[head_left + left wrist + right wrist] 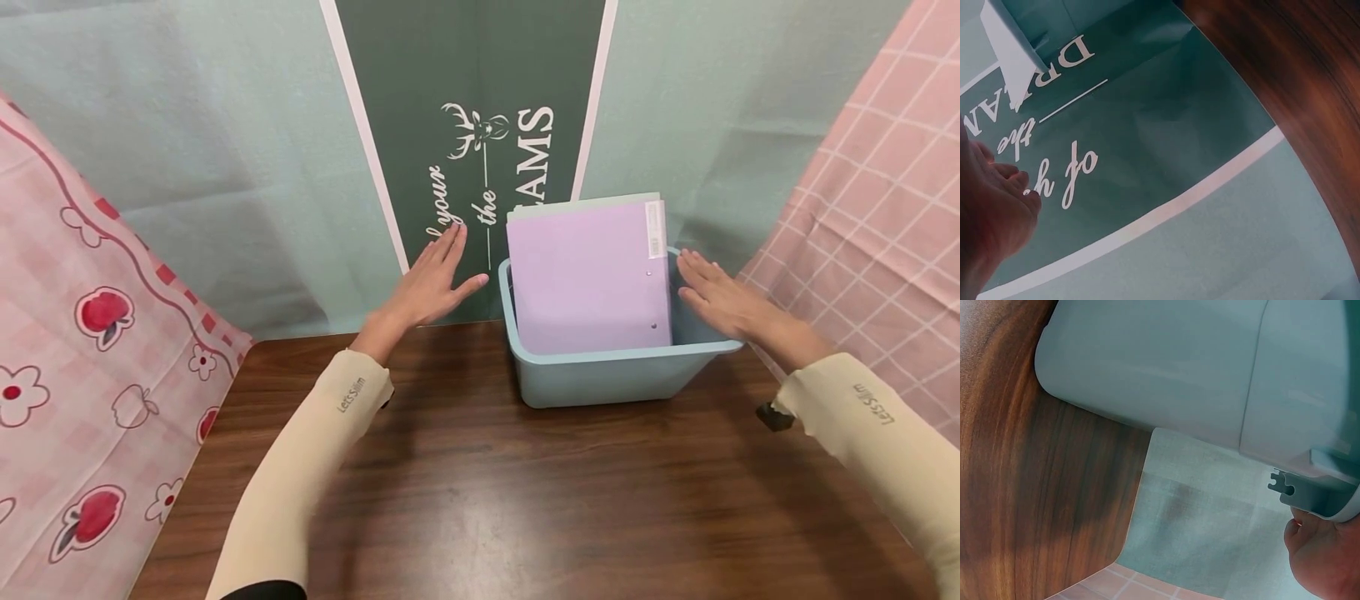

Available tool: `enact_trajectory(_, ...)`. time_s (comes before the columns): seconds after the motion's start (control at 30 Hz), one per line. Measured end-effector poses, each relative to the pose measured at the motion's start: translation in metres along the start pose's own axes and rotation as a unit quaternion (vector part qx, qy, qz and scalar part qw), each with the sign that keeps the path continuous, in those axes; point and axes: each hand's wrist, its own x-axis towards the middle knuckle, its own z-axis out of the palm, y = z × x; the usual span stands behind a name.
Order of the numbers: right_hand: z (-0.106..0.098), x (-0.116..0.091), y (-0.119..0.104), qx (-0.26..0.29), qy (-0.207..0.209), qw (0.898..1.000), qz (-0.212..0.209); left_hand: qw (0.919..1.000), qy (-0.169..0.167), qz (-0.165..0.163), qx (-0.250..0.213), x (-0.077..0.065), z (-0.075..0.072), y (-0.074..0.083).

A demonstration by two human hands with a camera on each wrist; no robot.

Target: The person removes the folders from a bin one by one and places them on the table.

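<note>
A blue-grey plastic bin (600, 379) stands at the back of the wooden table. Upright inside it, leaning back, is a lilac folder (588, 283) with a white label, and the edge of a pale green folder (600, 201) shows behind. To the left of the bin my left hand (431, 283) hovers with fingers straight and thumb spread, holding nothing. My right hand (720, 296) is extended flat at the bin's right rim. In the right wrist view, the right hand (1329, 556) appears just beside the rim's handle end, its fingers partly hidden.
Behind the table hangs a green cloth (480, 50) with white lettering and a deer head. A pink apple-print cloth (97, 375) borders the left side, a pink checked cloth (885, 183) the right. The brown tabletop (480, 500) stretches in front of the bin.
</note>
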Motion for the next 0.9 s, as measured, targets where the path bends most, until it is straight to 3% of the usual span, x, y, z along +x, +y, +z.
enact_trajectory(0.4,0.001,0.000,0.002,0.011,0.011,1.000,-0.008,0.9997,0.005,0.020,0.015,0.015,0.009,0.010)
enact_trajectory(0.9,0.001,-0.001,0.001,0.016,0.004,1.000,0.000,0.9993,0.007,0.036,0.001,0.036,0.018,0.025)
